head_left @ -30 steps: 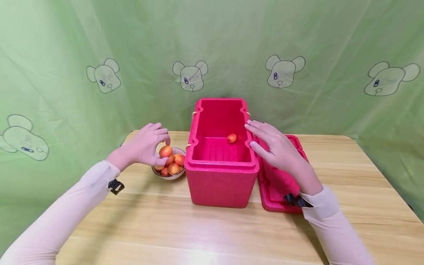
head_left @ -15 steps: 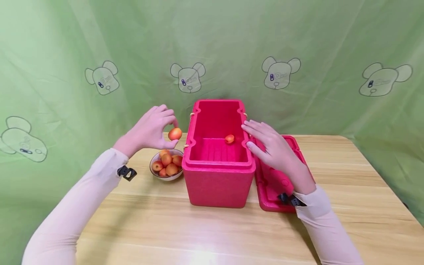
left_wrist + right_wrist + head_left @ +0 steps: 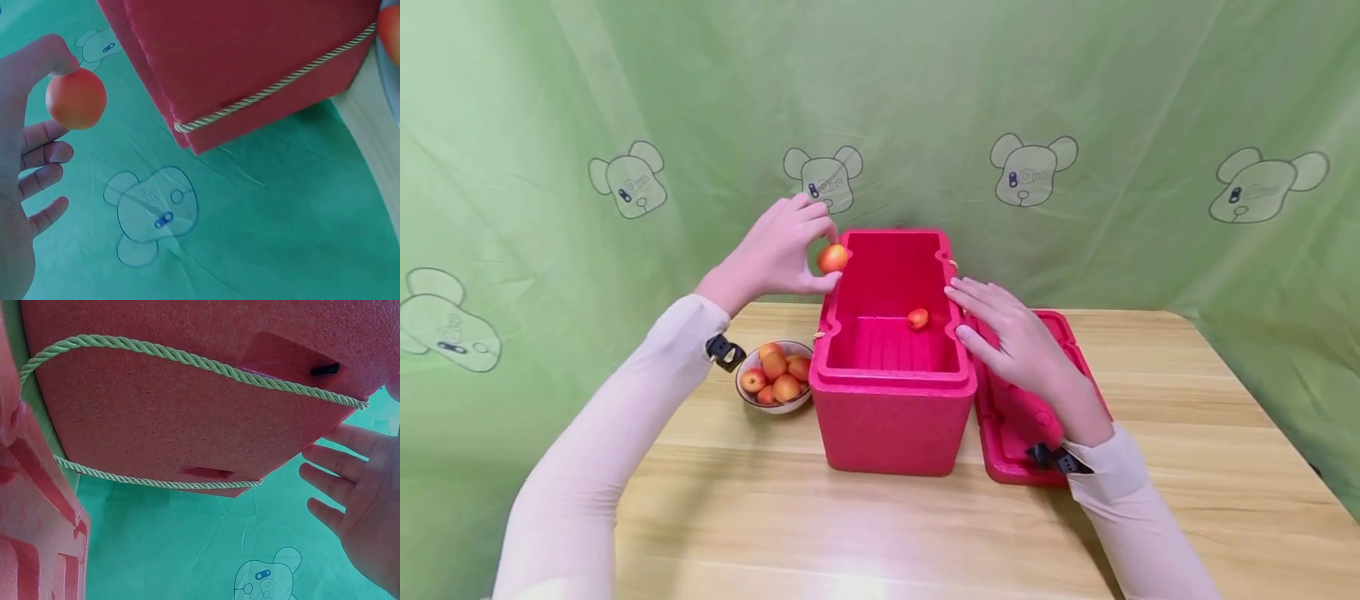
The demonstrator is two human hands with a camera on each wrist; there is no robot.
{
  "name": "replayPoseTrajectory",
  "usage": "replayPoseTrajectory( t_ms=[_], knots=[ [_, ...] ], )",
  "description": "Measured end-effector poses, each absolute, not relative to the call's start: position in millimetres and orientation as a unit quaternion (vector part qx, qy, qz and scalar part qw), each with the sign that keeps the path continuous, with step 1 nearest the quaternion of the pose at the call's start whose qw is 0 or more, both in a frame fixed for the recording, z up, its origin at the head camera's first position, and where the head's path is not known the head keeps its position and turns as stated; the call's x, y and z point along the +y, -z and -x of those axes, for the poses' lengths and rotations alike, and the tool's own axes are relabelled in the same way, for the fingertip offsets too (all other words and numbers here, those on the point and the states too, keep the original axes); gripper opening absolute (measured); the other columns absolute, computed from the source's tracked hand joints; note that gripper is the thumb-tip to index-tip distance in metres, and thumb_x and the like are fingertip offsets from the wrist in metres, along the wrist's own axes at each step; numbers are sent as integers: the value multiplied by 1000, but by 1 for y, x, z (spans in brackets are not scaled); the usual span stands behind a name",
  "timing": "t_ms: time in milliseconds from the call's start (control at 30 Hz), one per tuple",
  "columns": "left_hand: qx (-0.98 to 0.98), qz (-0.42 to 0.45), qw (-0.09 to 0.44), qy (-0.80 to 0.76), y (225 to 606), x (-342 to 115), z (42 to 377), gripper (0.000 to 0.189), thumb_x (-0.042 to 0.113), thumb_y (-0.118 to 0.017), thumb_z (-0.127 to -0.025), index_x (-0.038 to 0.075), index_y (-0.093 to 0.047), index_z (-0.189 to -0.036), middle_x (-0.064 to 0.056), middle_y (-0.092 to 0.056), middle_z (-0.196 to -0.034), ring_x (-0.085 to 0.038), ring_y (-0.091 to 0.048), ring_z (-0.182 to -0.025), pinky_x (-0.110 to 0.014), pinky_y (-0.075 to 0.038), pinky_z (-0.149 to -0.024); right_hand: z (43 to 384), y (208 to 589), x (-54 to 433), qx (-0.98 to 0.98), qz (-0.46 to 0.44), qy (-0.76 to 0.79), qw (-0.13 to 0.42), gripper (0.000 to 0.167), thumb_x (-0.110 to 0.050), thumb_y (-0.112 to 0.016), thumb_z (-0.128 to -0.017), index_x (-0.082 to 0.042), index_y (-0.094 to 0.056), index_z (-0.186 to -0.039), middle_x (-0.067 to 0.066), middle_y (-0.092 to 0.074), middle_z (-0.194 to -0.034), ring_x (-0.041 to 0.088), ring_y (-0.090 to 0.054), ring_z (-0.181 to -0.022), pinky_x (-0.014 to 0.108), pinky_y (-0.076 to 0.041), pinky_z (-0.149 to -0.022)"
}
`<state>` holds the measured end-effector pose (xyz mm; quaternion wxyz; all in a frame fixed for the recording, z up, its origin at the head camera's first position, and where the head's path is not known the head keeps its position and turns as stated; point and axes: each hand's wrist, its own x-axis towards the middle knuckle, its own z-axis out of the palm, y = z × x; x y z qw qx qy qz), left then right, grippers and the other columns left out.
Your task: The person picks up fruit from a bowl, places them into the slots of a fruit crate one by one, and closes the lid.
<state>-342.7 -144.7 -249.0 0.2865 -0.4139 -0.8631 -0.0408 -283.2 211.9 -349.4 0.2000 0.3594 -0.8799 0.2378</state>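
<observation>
Between thumb and index finger, my left hand (image 3: 782, 247) pinches an orange-red apricot (image 3: 832, 258), raised at the left rim of the red foam box (image 3: 891, 425). In the left wrist view the apricot (image 3: 76, 99) is held beside the box wall, with the other fingers spread loosely. Inside the box, one more apricot (image 3: 917, 318) lies toward the right wall. My right hand (image 3: 1018, 337) has its fingers extended, fingertips at the box's right rim; the right wrist view shows the hand (image 3: 362, 487) by the box edge. A white bowl (image 3: 778, 408) to the left holds several apricots (image 3: 786, 388).
The red lid (image 3: 1015, 467) lies on the wooden table (image 3: 880, 533) right of the box, under my right forearm. Cord handles (image 3: 156, 350) run along the box's side. A green curtain (image 3: 917, 83) with bear drawings hangs behind and beside the table.
My left hand has lifted the apricot from the bowl and carried it up and rightward to the box's left rim. My right hand stays at the right rim.
</observation>
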Motion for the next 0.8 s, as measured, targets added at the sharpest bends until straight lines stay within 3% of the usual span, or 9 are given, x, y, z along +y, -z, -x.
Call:
replayPoseTrajectory(
  t_ms=[433,800],
  knots=[
    [-873,420,247,-14,215,-72,364,41,44,-68,-81,8,-66,-99,-6,-60,-100,-26,-48,-99,-40,-40,-84,283,348,210,-879,-356,-245,201,60,-25,-65,-95,-14,-49,-152,10,-45,-159,32,-40,-148,52,-29,-122],
    [-885,418,202,-42,213,-35,372,39,44,-69,-84,9,-67,-101,-6,-61,-110,-24,-50,-107,-39,-44,-88,281,348,211,-886,-346,-248,184,62,-28,-66,-95,-17,-47,-153,7,-43,-160,30,-39,-149,56,-32,-119]
  ],
)
